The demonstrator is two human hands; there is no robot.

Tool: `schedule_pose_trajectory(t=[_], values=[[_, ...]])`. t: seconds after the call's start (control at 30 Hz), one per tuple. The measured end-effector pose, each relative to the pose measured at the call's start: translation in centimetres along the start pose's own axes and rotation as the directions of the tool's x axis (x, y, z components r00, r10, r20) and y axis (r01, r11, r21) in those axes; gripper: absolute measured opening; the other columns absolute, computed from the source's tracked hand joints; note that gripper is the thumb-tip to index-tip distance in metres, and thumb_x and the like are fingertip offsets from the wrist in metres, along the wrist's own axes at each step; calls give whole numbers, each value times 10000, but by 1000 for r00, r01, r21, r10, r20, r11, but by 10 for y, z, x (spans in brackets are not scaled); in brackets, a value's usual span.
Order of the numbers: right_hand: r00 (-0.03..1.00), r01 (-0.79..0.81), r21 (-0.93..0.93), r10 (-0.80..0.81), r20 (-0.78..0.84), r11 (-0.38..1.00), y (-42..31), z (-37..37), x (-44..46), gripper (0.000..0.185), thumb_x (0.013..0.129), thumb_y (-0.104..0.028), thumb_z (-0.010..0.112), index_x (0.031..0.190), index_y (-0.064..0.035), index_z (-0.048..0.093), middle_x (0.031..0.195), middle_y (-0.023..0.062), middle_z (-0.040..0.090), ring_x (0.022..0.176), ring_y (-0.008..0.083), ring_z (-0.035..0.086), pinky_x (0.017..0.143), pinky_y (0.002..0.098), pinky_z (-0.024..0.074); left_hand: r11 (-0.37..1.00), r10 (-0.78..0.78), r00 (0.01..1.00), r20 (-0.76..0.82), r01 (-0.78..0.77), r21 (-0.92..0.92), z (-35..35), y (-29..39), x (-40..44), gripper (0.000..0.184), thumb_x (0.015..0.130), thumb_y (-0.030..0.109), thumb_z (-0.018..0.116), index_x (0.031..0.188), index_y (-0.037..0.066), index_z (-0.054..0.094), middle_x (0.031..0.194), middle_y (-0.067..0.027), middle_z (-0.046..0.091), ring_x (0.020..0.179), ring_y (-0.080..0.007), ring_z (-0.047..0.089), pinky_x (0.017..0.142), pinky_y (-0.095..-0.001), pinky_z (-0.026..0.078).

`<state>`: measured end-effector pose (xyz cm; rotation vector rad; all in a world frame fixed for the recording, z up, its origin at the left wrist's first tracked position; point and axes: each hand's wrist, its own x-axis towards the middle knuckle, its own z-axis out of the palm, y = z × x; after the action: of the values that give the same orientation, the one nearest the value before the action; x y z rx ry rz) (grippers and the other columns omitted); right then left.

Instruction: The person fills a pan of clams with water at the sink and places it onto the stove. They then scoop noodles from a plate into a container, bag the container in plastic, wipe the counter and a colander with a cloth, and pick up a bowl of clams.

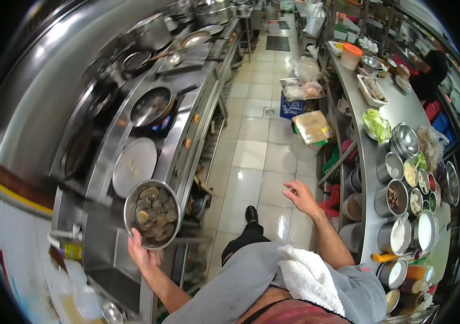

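Note:
A steel bowl (127,208) full of clams (155,215) is held by my left hand (142,252), which grips its lower left rim, thumb on the edge. The bowl is over the counter's edge, just below a round white lid or plate (134,164). My right hand (301,197) hangs over the floor to the right of the middle, holding nothing, its fingers apart. Farther up the stove, a dark pan (151,107) with some food in it sits on a burner with a blue flame.
A sink (114,275) lies at the lower left. Pots (151,32) and pans line the stove. Along the right counter (367,183) stand lettuce (377,125), stacked bowls (404,141) and ingredient tins (391,198). A cardboard piece (314,128) and blue crate (291,107) border the aisle. A person (432,67) stands far right.

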<state>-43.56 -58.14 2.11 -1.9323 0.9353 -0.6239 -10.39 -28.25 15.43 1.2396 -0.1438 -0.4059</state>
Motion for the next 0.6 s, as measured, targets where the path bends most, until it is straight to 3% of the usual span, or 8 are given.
schedule_pose_trajectory(t=[0.17,0.23,0.3,0.37,0.43,0.6], values=[[955,-227,-109,199,-221,968,123,-42,33,299,794,-211,642,985,15,599,898,145,600,769,216,586,655,313,470,995,-90,954,286,98,-15,131,-64,121,342,917,201,507,1170,-25,469,1087,-126,576,942,-210,587,816,-334,476],[859,-478,-57,454,-235,876,145,-64,34,268,801,-197,623,977,5,605,883,139,620,775,218,591,702,309,474,989,-145,940,310,151,4,191,-85,162,318,925,193,487,1157,-24,470,1091,-127,576,946,-205,587,813,-332,477],[823,-480,-12,446,-352,877,228,-68,25,286,787,-207,630,962,18,604,728,126,613,633,189,585,562,305,469,977,-176,880,440,211,-31,253,-100,195,315,927,195,481,1156,-21,467,1064,-119,582,929,-196,589,805,-331,481],[711,-638,188,665,-228,747,243,-85,32,252,790,-201,619,928,11,611,674,89,603,590,150,561,525,294,455,977,-190,868,459,215,-2,305,-129,231,292,924,188,484,1136,-11,509,1067,-100,592,928,-196,591,820,-348,476],[625,-652,344,736,-260,675,279,-85,43,216,793,-197,614,875,2,616,643,52,594,573,114,533,510,285,436,990,-144,896,421,130,63,352,-163,263,339,898,249,536,1116,-10,520,1005,-58,590,919,-133,536,832,-276,417],[593,-745,315,800,-92,588,336,-108,141,229,804,-197,601,891,14,611,661,70,605,577,133,545,520,299,441,993,-120,913,390,104,64,470,-207,313,308,925,199,480,1143,-17,511,1038,-59,577,924,-127,510,845,-294,410]])
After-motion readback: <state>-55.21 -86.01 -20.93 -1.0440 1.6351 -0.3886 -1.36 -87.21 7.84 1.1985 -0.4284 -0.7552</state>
